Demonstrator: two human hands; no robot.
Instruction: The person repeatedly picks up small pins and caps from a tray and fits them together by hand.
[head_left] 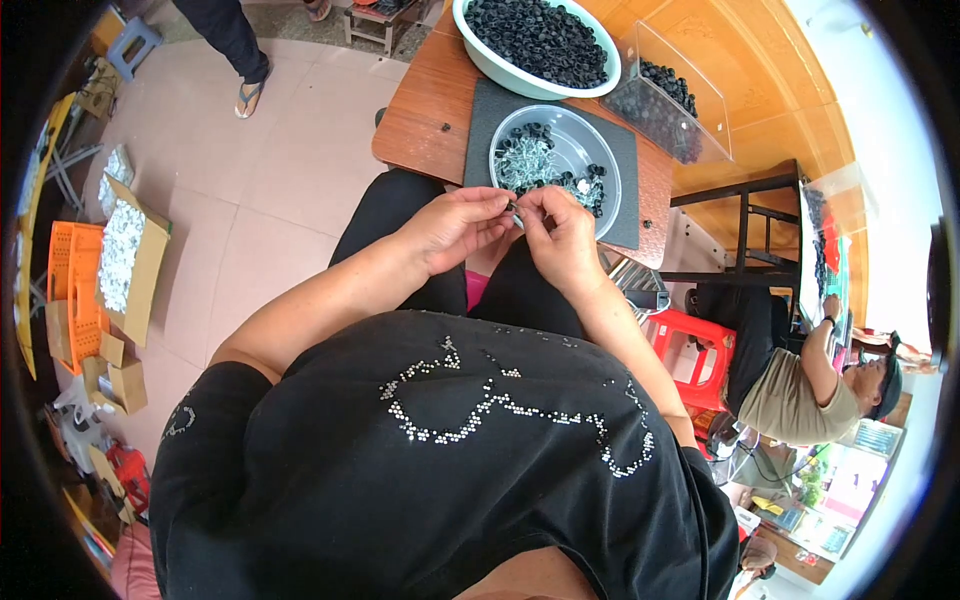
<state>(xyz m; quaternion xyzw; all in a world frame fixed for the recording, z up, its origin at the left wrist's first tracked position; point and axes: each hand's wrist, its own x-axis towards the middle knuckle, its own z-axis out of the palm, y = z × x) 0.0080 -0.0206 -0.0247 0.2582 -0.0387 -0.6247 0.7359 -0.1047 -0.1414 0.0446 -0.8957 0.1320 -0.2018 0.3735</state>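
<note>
Over the near edge of the table, my left hand [462, 225] and my right hand [562, 238] meet fingertip to fingertip. Between them is a small dark part [515, 209], pinched by both; its exact kind is too small to make out. Just beyond my fingers stands a translucent grey plastic bowl [580, 143]. Inside it lie a pile of thin silvery metal pieces [525, 165] and several small black ring-like parts [537, 131]. My right hand overlaps the bowl's near rim.
A dark mat [482, 112] lies under the bowl on the brown table [425, 120]. Behind are a pale basin [478, 52] and a clear box [715, 115], both holding black parts. A red stool [690, 345] and a seated person [800, 390] are to the right; an open carton [150, 270] is left.
</note>
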